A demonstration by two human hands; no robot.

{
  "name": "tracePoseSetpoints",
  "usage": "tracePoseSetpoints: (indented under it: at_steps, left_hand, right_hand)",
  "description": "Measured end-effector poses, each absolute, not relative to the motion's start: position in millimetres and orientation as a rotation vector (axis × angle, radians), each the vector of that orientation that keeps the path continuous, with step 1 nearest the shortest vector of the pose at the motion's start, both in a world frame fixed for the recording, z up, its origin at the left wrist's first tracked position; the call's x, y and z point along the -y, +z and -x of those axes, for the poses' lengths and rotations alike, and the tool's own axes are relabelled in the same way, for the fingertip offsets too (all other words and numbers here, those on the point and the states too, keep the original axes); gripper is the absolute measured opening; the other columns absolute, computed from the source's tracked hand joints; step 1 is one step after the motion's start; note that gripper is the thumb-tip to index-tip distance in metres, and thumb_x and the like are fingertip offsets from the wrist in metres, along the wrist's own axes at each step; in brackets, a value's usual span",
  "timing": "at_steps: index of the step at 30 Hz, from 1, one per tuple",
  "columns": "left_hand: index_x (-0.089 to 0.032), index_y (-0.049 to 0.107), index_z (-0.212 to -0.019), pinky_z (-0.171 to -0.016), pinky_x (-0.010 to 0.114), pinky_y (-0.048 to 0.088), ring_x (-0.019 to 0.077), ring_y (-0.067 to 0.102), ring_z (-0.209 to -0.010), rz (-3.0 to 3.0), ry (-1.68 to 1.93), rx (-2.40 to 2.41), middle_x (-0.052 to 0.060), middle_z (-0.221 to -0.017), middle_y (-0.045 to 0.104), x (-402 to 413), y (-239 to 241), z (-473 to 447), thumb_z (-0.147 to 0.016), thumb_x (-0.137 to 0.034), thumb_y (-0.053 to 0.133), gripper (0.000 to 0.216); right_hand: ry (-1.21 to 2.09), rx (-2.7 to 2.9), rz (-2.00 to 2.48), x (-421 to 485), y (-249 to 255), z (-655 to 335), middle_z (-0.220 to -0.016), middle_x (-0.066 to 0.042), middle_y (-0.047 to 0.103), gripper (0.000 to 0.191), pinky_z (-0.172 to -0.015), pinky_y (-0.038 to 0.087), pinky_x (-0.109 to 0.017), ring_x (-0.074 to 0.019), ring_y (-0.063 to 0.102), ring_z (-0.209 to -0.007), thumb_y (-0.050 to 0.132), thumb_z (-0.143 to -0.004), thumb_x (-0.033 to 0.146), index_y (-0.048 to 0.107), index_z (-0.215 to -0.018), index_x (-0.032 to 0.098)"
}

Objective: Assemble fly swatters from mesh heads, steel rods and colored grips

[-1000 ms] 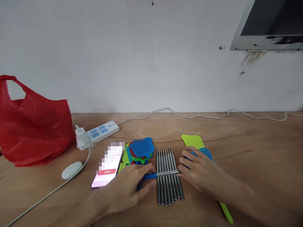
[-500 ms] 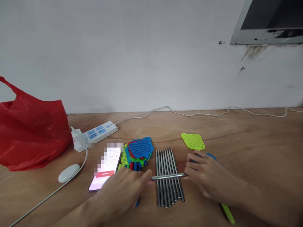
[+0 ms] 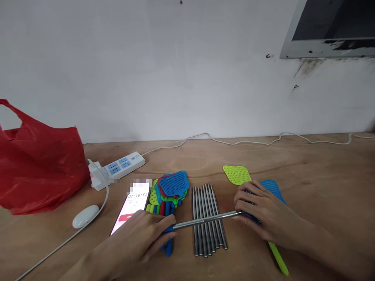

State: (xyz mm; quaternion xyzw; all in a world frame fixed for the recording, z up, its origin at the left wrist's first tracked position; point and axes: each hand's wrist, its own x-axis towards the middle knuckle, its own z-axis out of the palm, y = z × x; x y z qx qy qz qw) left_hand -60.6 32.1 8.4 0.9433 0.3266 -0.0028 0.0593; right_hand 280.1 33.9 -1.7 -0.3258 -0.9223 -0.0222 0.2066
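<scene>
My left hand (image 3: 146, 236) is closed round the blue grip at one end of a thin metal rod (image 3: 205, 220). The rod stretches to the right across a row of several steel rods (image 3: 208, 218) lying side by side on the wooden table (image 3: 307, 187). My right hand (image 3: 263, 212) pinches the rod's far end against a blue fly swatter head (image 3: 272, 187). Under that hand lies a green fly swatter (image 3: 237, 174), its handle reaching toward the front edge. A pile of blue, red and green swatter heads (image 3: 172, 185) sits left of the rods.
A lit phone (image 3: 131, 205) lies beside my left hand. Further left are a white oval device (image 3: 85, 216) on a cable, a white power strip (image 3: 118, 166) and a red plastic bag (image 3: 38, 160). A white cable (image 3: 234, 141) runs along the wall.
The metal rod has drawn out longer between my hands. My right hand moved right with the blue swatter head, and my left hand slid back and left with the blue grip.
</scene>
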Motion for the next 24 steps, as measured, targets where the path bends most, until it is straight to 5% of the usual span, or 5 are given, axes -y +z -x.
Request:
tracePoseSetpoints:
  at_steps: [9, 16, 22, 24]
  left_hand:
    - [-0.022, 0.054, -0.096, -0.054, 0.031, 0.032, 0.0237, 0.062, -0.063, -2.778, -0.086, -1.086, 0.003, -0.076, 0.066, -33, -7, 57, -0.11, -0.041, 0.017, 0.044]
    - [-0.021, 0.057, -0.094, -0.054, 0.032, 0.031, 0.0244, 0.063, -0.065, -2.74, -0.11, -1.032, 0.004, -0.076, 0.067, -30, -9, 28, -0.109, -0.041, 0.027, 0.039]
    - [-0.022, 0.056, -0.097, -0.061, 0.033, 0.037, 0.025, 0.065, -0.073, -2.66, -0.028, -1.03, 0.004, -0.084, 0.068, -30, -7, 39, -0.11, -0.041, 0.024, 0.04]
    - [-0.022, 0.055, -0.095, -0.06, 0.033, 0.037, 0.0242, 0.064, -0.07, -2.639, -0.008, -1.047, 0.003, -0.082, 0.067, -29, -4, 42, -0.11, -0.039, 0.023, 0.039]
  right_hand:
    - [-0.073, 2.646, 0.878, -37, -9, -276, -0.087, -0.005, 0.063, 0.023, -0.085, 0.039, -0.041, -0.0219, 0.05, -0.083, 0.042, -0.094, 0.005, 0.059, -0.085, 0.018]
    - [-0.199, 2.641, 0.764, -29, -11, -239, -0.075, -0.002, 0.062, 0.019, -0.081, 0.038, -0.04, -0.021, 0.05, -0.076, 0.053, -0.093, 0.017, 0.058, -0.076, 0.019]
    - [-0.052, 2.514, 0.938, -34, -10, -257, -0.111, -0.006, 0.068, 0.01, -0.094, 0.04, -0.047, -0.0273, 0.057, -0.103, 0.057, -0.096, 0.03, 0.063, -0.101, 0.023]
    - [0.009, 2.394, 1.005, -37, -11, -269, -0.125, -0.008, 0.065, 0.029, -0.098, 0.041, -0.049, -0.0289, 0.058, -0.111, 0.058, -0.095, 0.032, 0.058, -0.123, 0.026]
